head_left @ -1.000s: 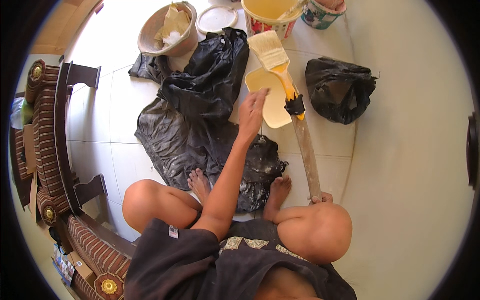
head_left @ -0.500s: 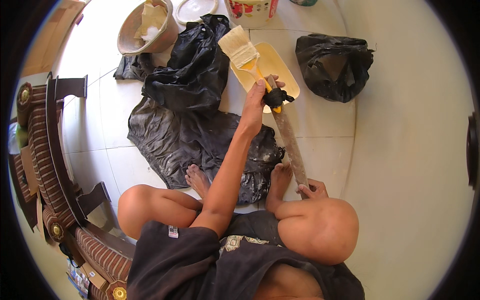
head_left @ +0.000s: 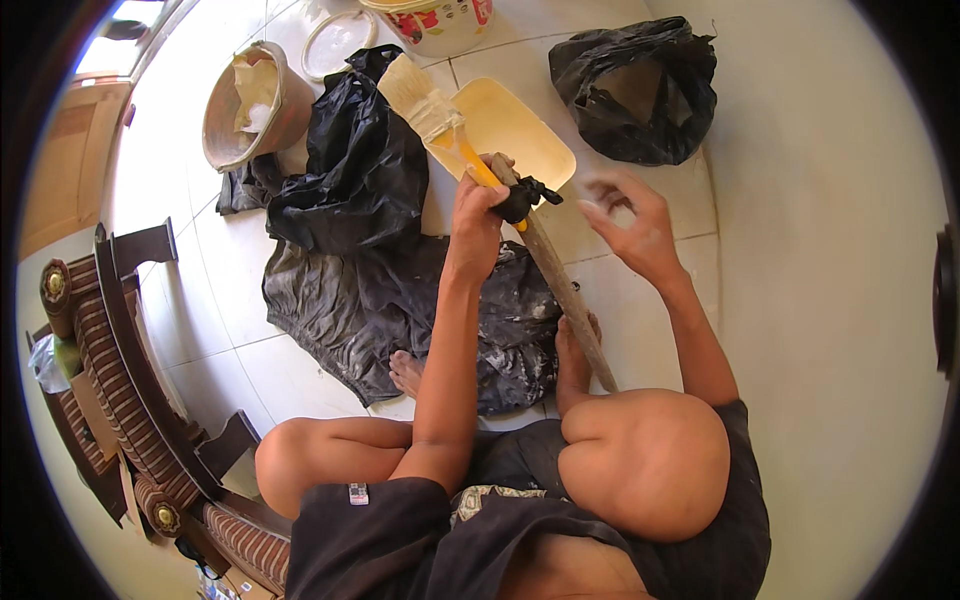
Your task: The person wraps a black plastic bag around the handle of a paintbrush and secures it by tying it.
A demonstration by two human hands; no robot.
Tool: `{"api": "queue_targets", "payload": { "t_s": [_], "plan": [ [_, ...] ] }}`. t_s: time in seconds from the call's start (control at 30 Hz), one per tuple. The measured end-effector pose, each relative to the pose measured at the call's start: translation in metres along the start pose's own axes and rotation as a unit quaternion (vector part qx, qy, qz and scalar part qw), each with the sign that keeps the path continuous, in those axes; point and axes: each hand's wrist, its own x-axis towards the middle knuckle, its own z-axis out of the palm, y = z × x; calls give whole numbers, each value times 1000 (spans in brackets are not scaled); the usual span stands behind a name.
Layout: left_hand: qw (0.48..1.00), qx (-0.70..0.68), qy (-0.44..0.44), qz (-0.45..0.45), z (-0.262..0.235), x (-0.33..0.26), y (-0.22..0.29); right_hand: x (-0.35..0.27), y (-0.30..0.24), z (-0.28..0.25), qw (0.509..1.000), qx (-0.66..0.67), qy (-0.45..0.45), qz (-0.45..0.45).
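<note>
My left hand is closed round a paintbrush with a yellow handle and pale, paint-caked bristles pointing up and left. Against its handle lies the top of a long wooden stick, slanting down toward my right knee. A knotted black strip binds the two together just beside my left thumb. To the right of the knot, my right hand is raised with curved fingers, slightly blurred and apart, and I see nothing in it. Partly behind the brush sits a cream rectangular tub.
Black plastic and a stained dark cloth lie on the white tiles. A bucket, a round lid and a paint pail stand beyond. A black bag is at right, near the wall; a wooden striped-cushion seat stands at left.
My right hand has left the stick's lower end and come up beside the knot. The brush and stick in my left hand have turned slightly, and the view has shifted.
</note>
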Motion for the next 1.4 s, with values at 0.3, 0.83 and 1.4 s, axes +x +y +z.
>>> {"api": "queue_targets", "payload": {
  "t_s": [0.3, 0.83, 1.4],
  "plan": [
    [992, 123, -19, 24, 0, 1, -4, 31, 5, 32, 988, 7, -81, -131],
    [987, 160, 5, 11, 3, 4, -8, 11, 10, 37, 989, -51, 55, -128],
    [985, 169, -29, 33, -2, 3, -7, 3, 12, 56, 991, 128, 50, 6]
  ]
}}
